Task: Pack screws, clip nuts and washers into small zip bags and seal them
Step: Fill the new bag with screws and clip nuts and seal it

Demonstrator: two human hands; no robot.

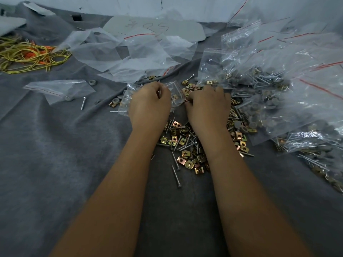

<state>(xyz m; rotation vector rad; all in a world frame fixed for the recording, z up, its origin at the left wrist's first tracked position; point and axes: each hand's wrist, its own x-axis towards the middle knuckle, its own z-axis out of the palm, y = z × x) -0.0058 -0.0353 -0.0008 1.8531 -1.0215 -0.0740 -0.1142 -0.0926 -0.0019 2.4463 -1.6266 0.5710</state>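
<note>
My left hand (149, 102) grips a small clear zip bag (175, 93) at its upper edge, fingers curled round the plastic. My right hand (208, 104) lies just right of the bag, knuckles up, fingers curled down into the loose hardware; what they hold is hidden. Below both wrists lies a pile of brass clip nuts (183, 143) mixed with silver screws (175, 171). Grey washers (244, 128) lie to the right of the pile.
Filled zip bags (274, 93) with red seal lines heap up on the right. Empty bags (130, 52) lie behind the hands, one more bag (59, 89) at the left. Yellow and orange ties (27, 56) lie far left. A grey cloth (55, 154) covers the surface.
</note>
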